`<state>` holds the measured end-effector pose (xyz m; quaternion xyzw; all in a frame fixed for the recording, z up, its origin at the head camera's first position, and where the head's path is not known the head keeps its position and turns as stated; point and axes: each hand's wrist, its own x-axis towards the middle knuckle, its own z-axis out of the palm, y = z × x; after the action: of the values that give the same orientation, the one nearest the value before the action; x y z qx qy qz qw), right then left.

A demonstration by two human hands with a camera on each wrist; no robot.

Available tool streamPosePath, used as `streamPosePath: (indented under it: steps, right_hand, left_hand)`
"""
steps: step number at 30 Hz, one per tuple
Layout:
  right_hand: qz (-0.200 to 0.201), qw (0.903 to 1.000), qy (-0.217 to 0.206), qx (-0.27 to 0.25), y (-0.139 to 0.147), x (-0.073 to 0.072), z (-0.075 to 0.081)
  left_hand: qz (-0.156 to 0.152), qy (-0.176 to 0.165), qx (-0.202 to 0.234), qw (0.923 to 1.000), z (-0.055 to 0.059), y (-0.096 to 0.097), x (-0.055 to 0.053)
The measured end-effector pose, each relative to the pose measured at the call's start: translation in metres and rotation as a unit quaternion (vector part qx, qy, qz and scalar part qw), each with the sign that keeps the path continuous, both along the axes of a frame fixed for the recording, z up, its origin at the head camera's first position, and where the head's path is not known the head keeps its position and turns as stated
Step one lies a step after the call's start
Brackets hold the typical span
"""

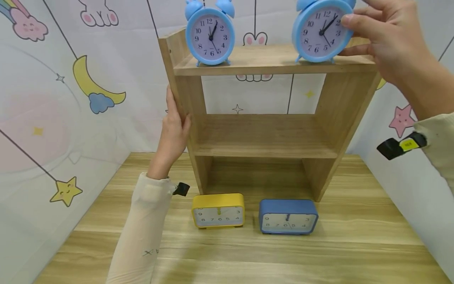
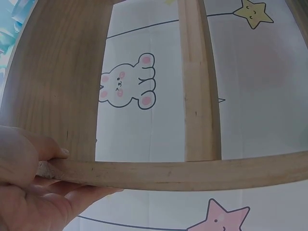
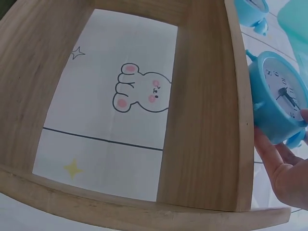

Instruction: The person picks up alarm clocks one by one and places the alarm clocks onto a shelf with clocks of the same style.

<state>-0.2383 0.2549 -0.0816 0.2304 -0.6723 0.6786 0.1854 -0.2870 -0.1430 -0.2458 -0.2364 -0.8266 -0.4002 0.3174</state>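
My right hand (image 1: 393, 43) grips a round light-blue twin-bell alarm clock (image 1: 320, 33) by its right side, thumb on the face edge. The clock's feet are right at the top board of a wooden shelf (image 1: 269, 152), near its right end. In the right wrist view, fingers lie behind and under the blue clock (image 3: 276, 98). A matching blue alarm clock (image 1: 210, 39) stands at the top board's left end. My left hand (image 1: 175, 128) holds the shelf's left side panel; in the left wrist view, thumb and fingers of the hand (image 2: 43, 178) lie either side of the panel's edge (image 2: 159, 175).
On the wooden table (image 1: 227, 256), before the shelf's base, stand a yellow rectangular clock (image 1: 218, 211) and a dark-blue rectangular clock (image 1: 289, 217). A white cloth backdrop (image 1: 106, 130) with cartoon drawings surrounds the table at the back and sides.
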Motion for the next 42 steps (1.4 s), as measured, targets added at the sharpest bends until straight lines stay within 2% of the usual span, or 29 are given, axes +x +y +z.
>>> streamPosePath:
  steps: [10,20,27,36,42]
  right_hand:
    - [-0.001,0.9999,-0.01,0.013,-0.001,-0.007,0.001]
    - [-0.05,0.9963,-0.027,0.065,0.001,-0.01,-0.001]
    - [-0.089,0.9918,-0.011,0.091,-0.002,-0.011,-0.002]
    - [-0.079,0.9946,0.008,0.067,-0.003,-0.009,-0.003]
    - [-0.102,0.9903,0.016,0.093,-0.005,-0.006,-0.003]
  left_hand:
    - [-0.001,0.0,0.0,1.0,-0.002,0.0,0.0]
    - [-0.003,0.003,0.002,1.0,-0.002,0.002,0.0]
    - [0.005,0.0,0.002,1.0,-0.002,-0.001,0.002]
    - [0.003,0.001,-0.002,1.0,-0.001,0.0,0.001]
    - [0.003,0.0,-0.002,1.0,0.0,0.0,0.001]
